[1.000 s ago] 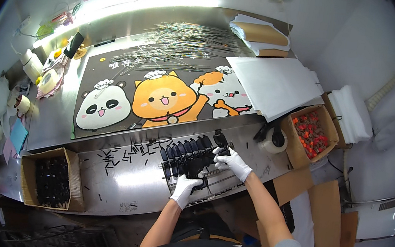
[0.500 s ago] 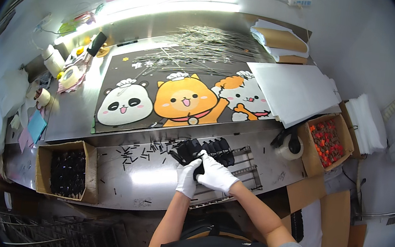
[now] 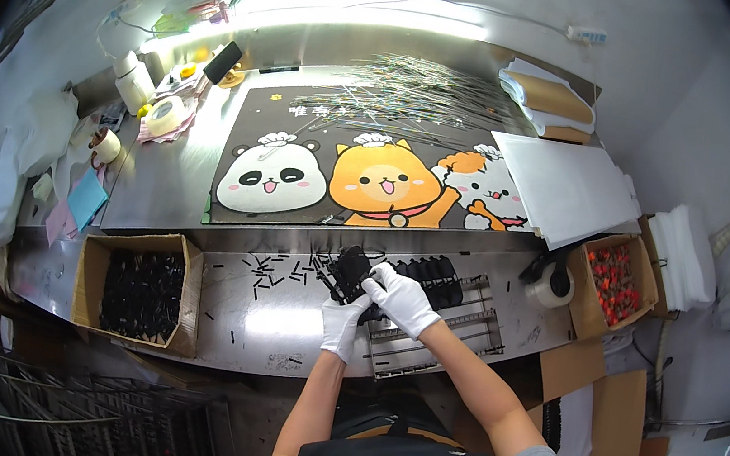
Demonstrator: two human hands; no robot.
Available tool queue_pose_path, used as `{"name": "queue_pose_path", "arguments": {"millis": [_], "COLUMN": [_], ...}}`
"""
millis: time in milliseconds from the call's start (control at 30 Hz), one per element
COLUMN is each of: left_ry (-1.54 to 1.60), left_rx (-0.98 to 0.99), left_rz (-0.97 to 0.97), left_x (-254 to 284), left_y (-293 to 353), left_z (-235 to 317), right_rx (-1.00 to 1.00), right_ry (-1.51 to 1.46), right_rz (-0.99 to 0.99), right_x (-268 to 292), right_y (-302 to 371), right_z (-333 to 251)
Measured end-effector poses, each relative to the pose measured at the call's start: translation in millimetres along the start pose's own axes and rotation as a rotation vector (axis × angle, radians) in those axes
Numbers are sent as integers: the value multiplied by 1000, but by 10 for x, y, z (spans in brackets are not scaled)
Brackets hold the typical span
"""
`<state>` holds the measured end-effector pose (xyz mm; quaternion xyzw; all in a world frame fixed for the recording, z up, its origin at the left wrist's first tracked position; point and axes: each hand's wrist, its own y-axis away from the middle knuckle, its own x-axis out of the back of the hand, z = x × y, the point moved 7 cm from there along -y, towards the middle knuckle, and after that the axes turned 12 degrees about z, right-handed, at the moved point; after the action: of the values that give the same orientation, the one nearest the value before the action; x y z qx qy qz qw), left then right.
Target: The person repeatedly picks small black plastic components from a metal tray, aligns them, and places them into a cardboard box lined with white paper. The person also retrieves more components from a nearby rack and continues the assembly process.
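Both my hands wear white gloves and meet over the lower shelf of a metal bench. My left hand [image 3: 340, 326] is closed round the lower side of a dark black piece [image 3: 348, 267], whose exact kind I cannot make out. From the right, the fingers of my right hand [image 3: 403, 300] pinch the same piece at its edge. Right beside them lies a metal wire rack [image 3: 442, 330], with a row of black parts [image 3: 439, 276] along its far side. Small black strips [image 3: 273, 270] lie scattered left of my hands.
A cardboard box of black pieces [image 3: 190, 298] stands left; another with red-tipped pieces [image 3: 644, 279] stands right, beside a tape roll [image 3: 551, 287]. Behind, the raised shelf holds a cartoon mat [image 3: 284, 218], thin metal rods [image 3: 436, 91] and white sheets [image 3: 562, 184].
The view has shifted, so the bench sits further right in the picture. The black piece now shows broader above my fingers, and my right hand has changed its grip slightly.
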<state>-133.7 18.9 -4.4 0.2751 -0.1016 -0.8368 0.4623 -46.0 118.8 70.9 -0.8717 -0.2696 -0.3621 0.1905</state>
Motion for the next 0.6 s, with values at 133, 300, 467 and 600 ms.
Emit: {"name": "queue_pose_path", "arguments": {"millis": [133, 300, 467, 600], "left_ry": [-74, -209, -713, -730], "left_rx": [-18, -260, -759, -769], "left_rz": [-11, 117, 462, 502], "left_x": [59, 158, 254, 327], "left_y": [-139, -247, -305, -435], "left_z": [74, 185, 387, 558], "right_rx": [82, 498, 318, -159], "right_ry": [-18, 206, -105, -797], "right_rz": [-12, 118, -17, -282], "right_x": [35, 50, -332, -588], "right_y": [-150, -245, -239, -193], "right_z": [-141, -368, -214, -67]}}
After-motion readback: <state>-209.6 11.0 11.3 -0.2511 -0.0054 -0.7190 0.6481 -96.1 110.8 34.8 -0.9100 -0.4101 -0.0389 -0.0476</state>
